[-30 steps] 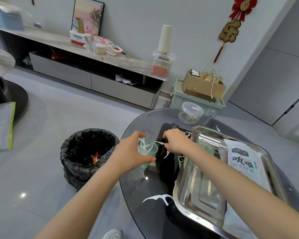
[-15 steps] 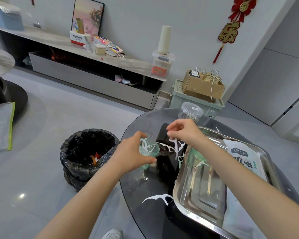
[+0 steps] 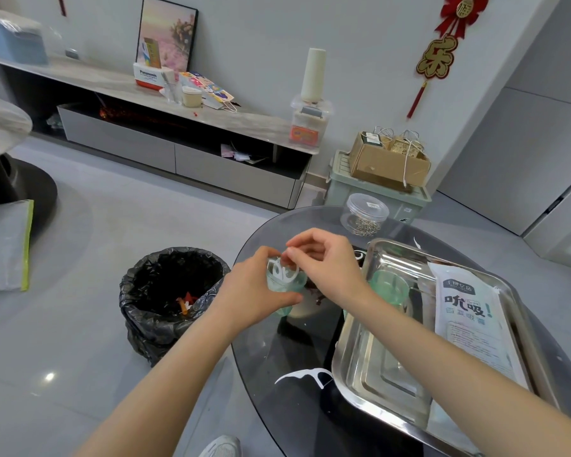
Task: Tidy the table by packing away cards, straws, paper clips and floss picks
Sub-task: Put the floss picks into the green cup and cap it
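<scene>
My left hand [image 3: 249, 290] grips a small clear green cup [image 3: 282, 285] above the left part of the round glass table [image 3: 277, 351]. White floss picks [image 3: 282, 270] stand in the cup. My right hand [image 3: 323, 258] hovers over the cup's mouth, fingertips pinched at the top of the floss picks. A loose white floss pick [image 3: 305, 376] lies on the glass near the tray's front corner. Another bit of white [image 3: 416, 243] shows behind the tray. A clear jar of paper clips [image 3: 365, 216] stands at the table's far edge. A white straw packet [image 3: 468, 321] lies in the steel tray [image 3: 353, 367].
A green cup lid [image 3: 388, 286] sits inside the tray. On the floor left of the table stands a bin with a black bag [image 3: 168, 298]. Past the table are a green crate [image 3: 340, 183] with a cardboard box on top, and a long low cabinet [image 3: 178, 153].
My right hand picked up floss picks from the glass beside the tray, lifted them and brought them left over the cup. My left hand kept holding the cup.
</scene>
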Motion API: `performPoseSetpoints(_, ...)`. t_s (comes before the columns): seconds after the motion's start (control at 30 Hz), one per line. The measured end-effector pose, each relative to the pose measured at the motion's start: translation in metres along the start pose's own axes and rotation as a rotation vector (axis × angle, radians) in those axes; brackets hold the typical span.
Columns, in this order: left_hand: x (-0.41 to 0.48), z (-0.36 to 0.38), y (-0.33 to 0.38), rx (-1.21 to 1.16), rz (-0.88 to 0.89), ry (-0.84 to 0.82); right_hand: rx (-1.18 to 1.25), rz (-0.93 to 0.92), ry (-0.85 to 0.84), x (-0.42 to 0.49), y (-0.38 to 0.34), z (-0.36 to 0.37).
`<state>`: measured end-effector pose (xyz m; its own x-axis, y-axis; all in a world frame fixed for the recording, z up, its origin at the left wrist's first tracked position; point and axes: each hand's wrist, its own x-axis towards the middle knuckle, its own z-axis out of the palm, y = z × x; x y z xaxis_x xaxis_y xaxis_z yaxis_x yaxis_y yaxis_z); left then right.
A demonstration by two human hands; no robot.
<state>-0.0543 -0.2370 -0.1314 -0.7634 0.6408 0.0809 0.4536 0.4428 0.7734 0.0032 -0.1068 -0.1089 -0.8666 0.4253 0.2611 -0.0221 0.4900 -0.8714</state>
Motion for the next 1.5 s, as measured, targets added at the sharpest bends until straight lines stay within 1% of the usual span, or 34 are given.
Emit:
performPoseSetpoints(0.1, 0.000, 0.001, -0.001, 0.015, -0.011, -0.012, -0.076, -0.021, 0.195, 0.012, 0.002, -0.016)
performPoseSetpoints(0.13, 0.000, 0.001, -0.002, 0.019, -0.013, -0.013, -0.197, 0.014, 0.185, 0.018, 0.005, -0.023)
performPoseSetpoints(0.17, 0.000, 0.001, -0.002, 0.019, -0.017, -0.016, -0.397, 0.075, 0.076, 0.024, 0.009, -0.030)
performPoseSetpoints(0.2, 0.000, 0.001, -0.002, 0.017, -0.020, -0.017, -0.609, 0.166, -0.094, 0.027, 0.017, -0.035)
performPoseSetpoints(0.23, 0.000, 0.001, -0.002, 0.014, -0.021, -0.016, -0.778, 0.255, -0.256, 0.028, 0.026, -0.037)
performPoseSetpoints(0.27, 0.000, 0.001, -0.002, 0.014, -0.022, -0.018, -0.889, 0.305, -0.357, 0.028, 0.035, -0.037)
performPoseSetpoints(0.33, -0.001, 0.000, -0.001, 0.015, -0.021, -0.023, -1.003, 0.270, -0.396, 0.024, 0.049, -0.033)
performPoseSetpoints(0.43, 0.000, 0.001, -0.003, 0.018, -0.023, -0.030, -1.118, 0.133, -0.363, 0.025, 0.054, -0.030)
performPoseSetpoints(0.53, -0.001, 0.001, -0.004, 0.014, -0.028, -0.036, -1.181, 0.109, -0.428, 0.029, 0.055, -0.028)
performPoseSetpoints(0.63, -0.001, 0.002, -0.002, 0.011, -0.025, -0.036, -1.172, 0.122, -0.473, 0.033, 0.054, -0.028)
performPoseSetpoints(0.77, 0.000, 0.004, -0.002, 0.024, -0.016, -0.042, -1.069, 0.124, -0.365, 0.035, 0.058, -0.030)
performPoseSetpoints(0.87, 0.000, 0.003, -0.003, 0.020, -0.017, -0.052, -0.991, 0.116, -0.324, 0.027, 0.063, -0.034)
performPoseSetpoints(0.93, 0.000, 0.003, -0.002, 0.019, -0.015, -0.052, -0.829, 0.139, -0.256, 0.023, 0.053, -0.041)
performPoseSetpoints(1.0, -0.001, 0.002, -0.002, 0.013, -0.009, -0.047, -0.672, 0.099, -0.195, 0.019, 0.030, -0.050)
performPoseSetpoints(1.03, -0.001, 0.002, -0.002, 0.009, -0.009, -0.044, -0.637, 0.053, -0.206, 0.017, 0.016, -0.055)
performPoseSetpoints(1.1, 0.000, 0.003, -0.003, 0.003, -0.017, -0.037, -0.653, -0.039, -0.313, 0.011, -0.009, -0.061)
performPoseSetpoints(1.2, 0.000, 0.006, -0.002, 0.011, -0.028, -0.041, -0.840, -0.174, -0.455, 0.001, -0.026, -0.059)
performPoseSetpoints(1.27, -0.001, 0.007, 0.000, 0.026, -0.021, -0.049, -0.892, -0.248, -0.468, -0.002, -0.025, -0.053)
performPoseSetpoints(1.37, -0.005, 0.007, 0.005, 0.034, 0.001, -0.047, -0.710, -0.245, -0.406, -0.004, -0.019, -0.045)
performPoseSetpoints(1.43, -0.008, 0.004, 0.007, 0.031, 0.012, -0.040, -0.572, -0.198, -0.325, -0.005, -0.017, -0.043)
performPoseSetpoints(1.5, -0.010, 0.001, 0.007, 0.031, 0.016, -0.042, -0.507, -0.166, -0.240, -0.007, -0.018, -0.045)
